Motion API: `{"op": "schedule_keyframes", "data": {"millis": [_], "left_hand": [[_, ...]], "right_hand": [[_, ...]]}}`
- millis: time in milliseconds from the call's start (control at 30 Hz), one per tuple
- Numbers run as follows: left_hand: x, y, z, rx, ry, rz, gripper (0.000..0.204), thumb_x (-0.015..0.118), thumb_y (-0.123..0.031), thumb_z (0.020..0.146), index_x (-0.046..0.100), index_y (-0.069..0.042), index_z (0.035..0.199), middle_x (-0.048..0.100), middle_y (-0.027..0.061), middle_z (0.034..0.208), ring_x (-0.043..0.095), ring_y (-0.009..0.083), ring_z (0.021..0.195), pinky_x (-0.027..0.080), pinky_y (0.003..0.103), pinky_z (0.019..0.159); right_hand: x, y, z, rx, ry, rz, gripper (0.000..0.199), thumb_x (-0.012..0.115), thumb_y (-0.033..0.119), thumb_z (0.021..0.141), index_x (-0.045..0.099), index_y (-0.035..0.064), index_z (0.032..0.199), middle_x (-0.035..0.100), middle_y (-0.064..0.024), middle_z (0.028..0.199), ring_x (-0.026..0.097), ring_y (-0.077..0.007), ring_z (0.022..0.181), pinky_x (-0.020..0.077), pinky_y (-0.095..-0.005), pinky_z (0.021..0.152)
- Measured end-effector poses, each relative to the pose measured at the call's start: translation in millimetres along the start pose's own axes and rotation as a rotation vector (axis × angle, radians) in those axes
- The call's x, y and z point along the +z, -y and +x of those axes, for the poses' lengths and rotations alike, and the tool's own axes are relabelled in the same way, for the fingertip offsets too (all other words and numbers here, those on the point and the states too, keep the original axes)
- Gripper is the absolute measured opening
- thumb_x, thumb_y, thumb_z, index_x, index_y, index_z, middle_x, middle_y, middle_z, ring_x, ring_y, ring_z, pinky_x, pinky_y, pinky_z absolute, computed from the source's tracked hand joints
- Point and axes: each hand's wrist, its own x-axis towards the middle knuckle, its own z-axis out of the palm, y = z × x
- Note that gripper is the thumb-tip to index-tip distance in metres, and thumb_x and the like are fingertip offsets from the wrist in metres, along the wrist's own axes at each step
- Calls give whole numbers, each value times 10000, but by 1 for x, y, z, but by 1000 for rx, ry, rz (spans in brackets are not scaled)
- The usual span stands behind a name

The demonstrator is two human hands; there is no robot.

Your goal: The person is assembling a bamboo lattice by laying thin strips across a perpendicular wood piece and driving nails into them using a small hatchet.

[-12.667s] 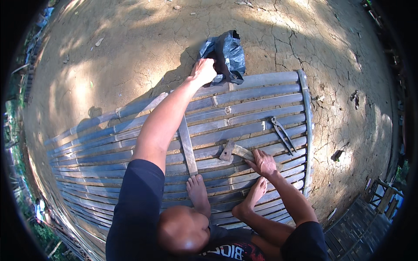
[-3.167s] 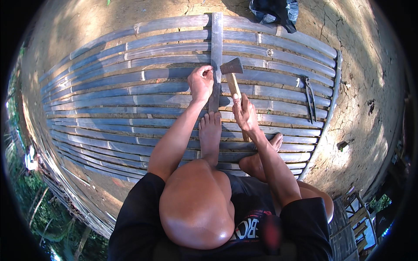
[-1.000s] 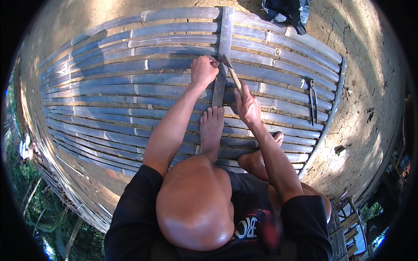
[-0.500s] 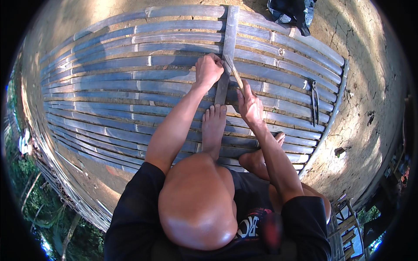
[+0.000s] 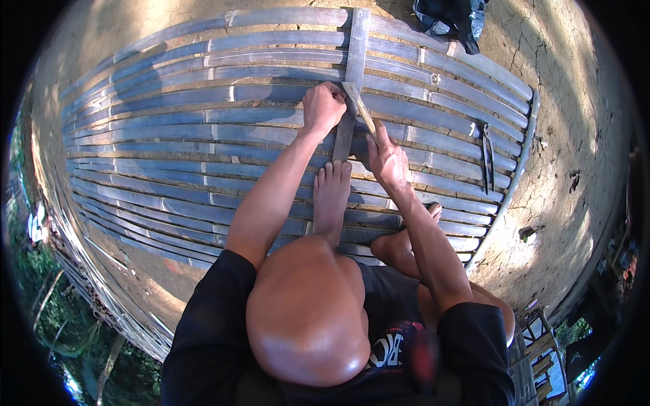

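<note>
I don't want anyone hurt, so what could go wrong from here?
The wooden-handled tool in the right hand has its far end close to the left hand, so a slip might hurt it. A bare foot sits at the near end of the wooden strip, so a glancing blow could reach it. Small things could drop through gaps between the bamboo slats.

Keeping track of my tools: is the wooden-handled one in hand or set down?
In hand: the right hand grips its wooden handle.
</note>
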Motion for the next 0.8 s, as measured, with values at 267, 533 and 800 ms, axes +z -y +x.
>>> {"op": "schedule_keyframes", "data": {"millis": [267, 533, 800], "left_hand": [[1, 4, 1, 103, -8, -15, 107, 679, -115, 857, 707, -16, 886, 716, 184, 793, 712, 326, 751, 540, 407, 705], [-6, -22, -34, 331, -34, -136, 70, 641, -56, 927, 623, 6, 956, 681, 161, 843, 671, 311, 743, 506, 388, 685], [-13, -24, -29, 509, 4, -135, 80, 593, 19, 920, 547, -16, 975, 608, 148, 844, 612, 328, 770, 483, 411, 703]], "right_hand": [[-13, 7, 5, 113, -169, 388, 395, 563, 327, 1022, 563, -4, 1239, 648, -189, 730, 665, -334, 654, 506, -483, 643], [-20, 27, 53, 250, -58, 997, 246, 696, 235, 956, 613, 4, 966, 496, 26, 596, 453, -68, 452, 381, -257, 396], [-17, 16, 53, 206, 47, 1067, 233, 674, 197, 954, 584, 13, 842, 505, 6, 579, 458, -82, 443, 386, -277, 389]]}}
